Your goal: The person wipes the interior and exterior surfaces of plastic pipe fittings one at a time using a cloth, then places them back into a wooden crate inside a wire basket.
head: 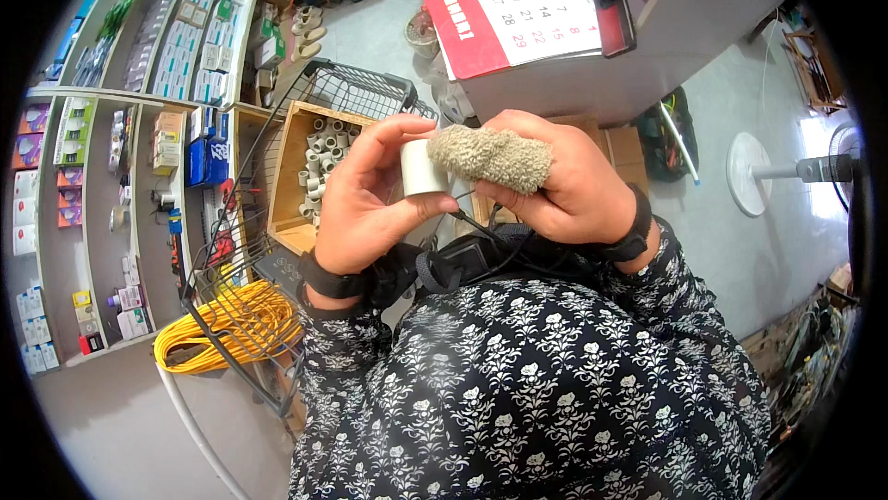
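Note:
Between the fingers and thumb of my left hand (378,195) is a short white plastic pipe fitting (422,170). My right hand (572,177) grips a bunched, grey-beige fluffy cloth (492,156), and its left end touches the fitting's side near the upper rim. Both hands are raised in front of my body, with a black strap around each wrist. Behind my left hand, a wooden box (291,177) holds many small white pipe fittings (321,160).
A black wire shopping basket (361,87) lies beyond the wooden box. Coiled yellow cable (222,326) is at the lower left, beside shelves (149,94) of boxed goods. Ahead stands a desk with a large calendar (513,14) and a phone (614,18). A fan (818,168) stands right.

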### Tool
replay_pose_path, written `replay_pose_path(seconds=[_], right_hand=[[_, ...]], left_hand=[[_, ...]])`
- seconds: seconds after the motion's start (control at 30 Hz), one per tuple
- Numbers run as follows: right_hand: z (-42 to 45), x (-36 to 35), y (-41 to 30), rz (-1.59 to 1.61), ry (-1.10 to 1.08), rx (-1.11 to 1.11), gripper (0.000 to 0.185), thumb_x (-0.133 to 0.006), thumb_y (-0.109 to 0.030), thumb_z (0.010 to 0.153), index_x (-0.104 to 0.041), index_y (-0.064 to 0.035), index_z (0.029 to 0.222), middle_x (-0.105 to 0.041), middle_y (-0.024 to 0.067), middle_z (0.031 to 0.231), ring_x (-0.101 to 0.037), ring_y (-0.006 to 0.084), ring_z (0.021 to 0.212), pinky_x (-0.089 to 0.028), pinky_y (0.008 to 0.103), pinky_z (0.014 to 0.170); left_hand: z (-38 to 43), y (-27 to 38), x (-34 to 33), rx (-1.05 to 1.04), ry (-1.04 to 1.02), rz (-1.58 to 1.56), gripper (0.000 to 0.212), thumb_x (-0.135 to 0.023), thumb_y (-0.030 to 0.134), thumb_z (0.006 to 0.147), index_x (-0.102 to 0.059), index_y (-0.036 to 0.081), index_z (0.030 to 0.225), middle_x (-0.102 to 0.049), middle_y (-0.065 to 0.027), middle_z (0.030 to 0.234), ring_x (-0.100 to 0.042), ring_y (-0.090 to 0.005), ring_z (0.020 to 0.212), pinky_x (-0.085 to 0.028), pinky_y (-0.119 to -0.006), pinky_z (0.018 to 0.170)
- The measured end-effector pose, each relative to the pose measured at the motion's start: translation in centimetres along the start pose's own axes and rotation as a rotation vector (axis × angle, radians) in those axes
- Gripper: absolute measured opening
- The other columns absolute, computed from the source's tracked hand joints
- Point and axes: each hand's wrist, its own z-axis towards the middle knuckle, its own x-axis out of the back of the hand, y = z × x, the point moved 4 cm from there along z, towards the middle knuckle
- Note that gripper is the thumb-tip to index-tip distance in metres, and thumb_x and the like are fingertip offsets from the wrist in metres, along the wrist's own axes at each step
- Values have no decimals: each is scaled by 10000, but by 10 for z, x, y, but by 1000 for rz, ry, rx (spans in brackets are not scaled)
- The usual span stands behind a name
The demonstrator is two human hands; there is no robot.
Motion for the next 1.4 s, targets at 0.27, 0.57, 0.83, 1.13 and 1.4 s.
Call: replay_pose_path(seconds=[0.27,0.57,0.83,1.13,1.4], right_hand=[[1,-5,-1,32,-146,38,241,-664,-138,805,-632,-94,1040,-590,88,917,-599,307,757,-487,364,641],[4,-5,1,48,-142,26,230,-659,-138,809,-629,-81,1030,-594,92,930,-598,308,780,-488,360,660],[5,15,4,45,-29,-56,215,-656,-123,812,-635,-71,1019,-588,99,899,-582,314,764,-480,363,667],[1,18,7,12,-24,-72,221,-658,-122,813,-634,-84,1029,-567,93,857,-568,309,722,-468,366,628],[0,18,9,-23,-182,-130,157,-634,-39,814,-620,-7,967,-583,87,913,-601,228,790,-475,313,700]], left_hand=[[-1,-2,7,38,-1,-81,578,-747,-58,702,-485,7,1214,-561,-108,1210,-535,-170,1114,-438,-321,961],[6,3,9,-40,-10,140,612,-784,7,671,-547,17,1236,-449,-61,1171,-477,-152,1107,-412,-291,944],[10,8,13,-116,6,216,603,-739,-17,703,-534,26,1268,-415,-57,1160,-439,-157,1113,-392,-288,944],[18,2,12,-83,5,-126,465,-674,-44,781,-518,-31,1219,-525,-125,1209,-511,-196,1126,-412,-330,958],[17,8,4,-47,-48,-40,453,-728,-26,743,-562,-23,1165,-571,-122,1174,-555,-196,1089,-451,-325,925]])
